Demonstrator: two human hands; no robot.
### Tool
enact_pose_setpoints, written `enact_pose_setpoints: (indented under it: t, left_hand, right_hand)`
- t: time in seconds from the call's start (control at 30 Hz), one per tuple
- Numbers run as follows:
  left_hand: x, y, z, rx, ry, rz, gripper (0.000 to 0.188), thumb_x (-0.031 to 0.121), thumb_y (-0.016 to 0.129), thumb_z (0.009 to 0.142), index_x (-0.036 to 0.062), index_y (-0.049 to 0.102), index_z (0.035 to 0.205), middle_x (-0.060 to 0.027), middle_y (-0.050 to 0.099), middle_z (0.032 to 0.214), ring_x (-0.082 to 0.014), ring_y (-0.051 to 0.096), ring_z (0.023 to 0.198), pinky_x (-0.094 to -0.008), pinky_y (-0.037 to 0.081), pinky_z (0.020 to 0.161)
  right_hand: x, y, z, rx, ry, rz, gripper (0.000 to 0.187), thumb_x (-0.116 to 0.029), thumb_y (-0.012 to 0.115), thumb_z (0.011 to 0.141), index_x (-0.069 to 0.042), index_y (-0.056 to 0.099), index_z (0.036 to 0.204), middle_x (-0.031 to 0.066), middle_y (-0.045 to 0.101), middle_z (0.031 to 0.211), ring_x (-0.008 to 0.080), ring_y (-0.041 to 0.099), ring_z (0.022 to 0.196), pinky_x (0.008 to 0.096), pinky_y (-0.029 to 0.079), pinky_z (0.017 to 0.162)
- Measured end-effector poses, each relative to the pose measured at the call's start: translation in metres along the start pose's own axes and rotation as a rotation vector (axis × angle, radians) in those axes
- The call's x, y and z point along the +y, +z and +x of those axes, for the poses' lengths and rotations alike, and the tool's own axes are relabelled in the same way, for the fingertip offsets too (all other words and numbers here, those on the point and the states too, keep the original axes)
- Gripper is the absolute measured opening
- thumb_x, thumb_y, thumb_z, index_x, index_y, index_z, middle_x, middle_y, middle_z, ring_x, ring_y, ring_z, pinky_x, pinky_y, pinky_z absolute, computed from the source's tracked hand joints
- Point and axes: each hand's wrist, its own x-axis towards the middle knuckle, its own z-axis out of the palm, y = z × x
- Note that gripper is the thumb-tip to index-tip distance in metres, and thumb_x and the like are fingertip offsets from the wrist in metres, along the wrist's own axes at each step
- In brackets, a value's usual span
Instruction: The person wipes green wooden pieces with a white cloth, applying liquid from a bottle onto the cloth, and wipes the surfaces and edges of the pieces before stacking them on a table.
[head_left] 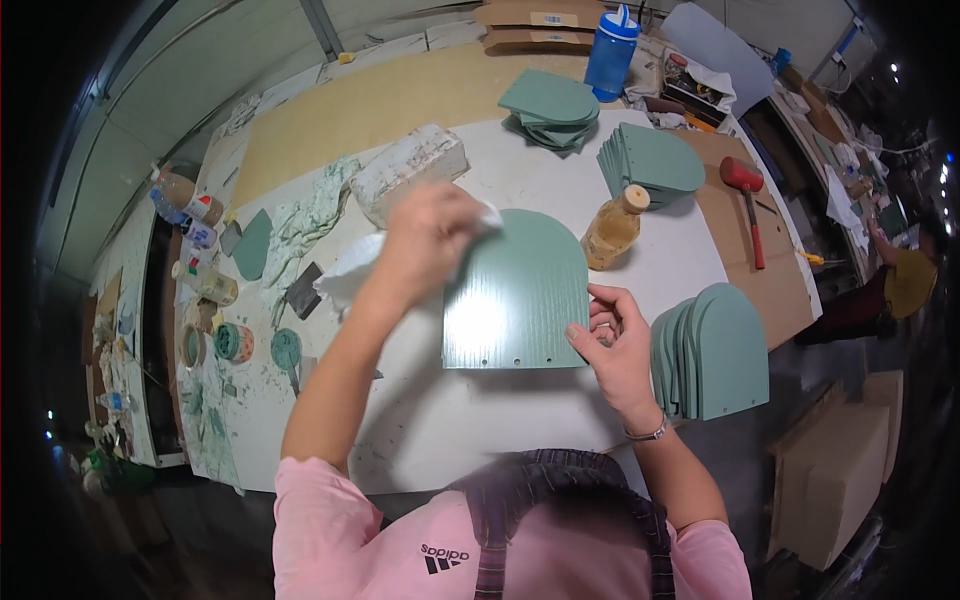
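Observation:
A sage-green arched panel (520, 285) with small holes along its straight near edge is held over the white table. My right hand (615, 345) pinches its right edge between thumb and fingers. Slightly blurred, my left hand (430, 235) is closed round a white cloth (490, 216) at the panel's upper left. More white cloth (350, 268) shows behind my left wrist. Just right of the panel stands a bottle of amber liquid (613, 230) with a pale cap. Near my right hand is a stack of similar green panels (715, 350).
Two more green panel stacks (550, 98) (655, 160) sit at the back right, by a blue bottle (612, 55). A red mallet (745, 190) lies on cardboard. A white-smeared block (410, 170), crumpled cloth (315, 220) and green paint pots (233, 342) are left.

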Motion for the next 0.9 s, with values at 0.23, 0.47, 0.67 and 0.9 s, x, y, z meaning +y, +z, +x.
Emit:
enact_pose_setpoints:
  t: [0.23,0.47,0.67,0.9]
  left_hand:
    - [0.037,0.029,0.010,-0.239,0.272,0.127,0.031,0.017,0.070,0.083,0.0168,0.070,0.114,-0.0019,0.062,0.129,-0.0263,0.055,0.113,-0.0429,0.042,0.100]
    - [-0.017,-0.013,-0.011,0.187,-0.100,0.034,0.020,0.002,0.064,0.084,0.0030,0.073,0.102,-0.0132,0.068,0.095,-0.0299,0.061,0.088,-0.0363,0.048,0.080]
    - [0.003,-0.042,-0.051,0.266,-0.191,-0.079,0.023,-0.001,0.064,0.082,0.0001,0.071,0.105,-0.0123,0.068,0.094,-0.0248,0.062,0.084,-0.0321,0.049,0.077]
    - [0.126,-0.025,-0.055,0.040,0.189,0.080,0.048,0.003,0.072,0.069,0.0095,0.067,0.116,-0.0077,0.062,0.124,-0.0243,0.057,0.098,-0.0383,0.044,0.088]
  right_hand:
    - [-0.004,0.000,0.000,-0.019,0.016,0.150,0.049,-0.001,0.072,0.080,0.006,0.052,0.124,0.0046,0.057,0.098,0.0070,0.054,0.082,0.0218,0.047,0.072]
    - [-0.013,-0.019,0.010,-0.077,0.134,0.249,0.030,-0.002,0.071,0.080,0.007,0.059,0.106,0.0036,0.061,0.087,0.0065,0.056,0.076,0.0219,0.048,0.068]
    - [-0.014,-0.020,0.013,-0.147,0.231,0.200,0.022,-0.007,0.076,0.079,-0.003,0.055,0.083,-0.0038,0.054,0.072,0.0051,0.050,0.066,0.0208,0.042,0.059]
    - [-0.058,-0.007,-0.027,-0.204,0.103,0.468,0.024,0.006,0.065,0.083,-0.006,0.045,0.092,-0.0005,0.051,0.088,0.0061,0.050,0.081,0.0230,0.043,0.071]
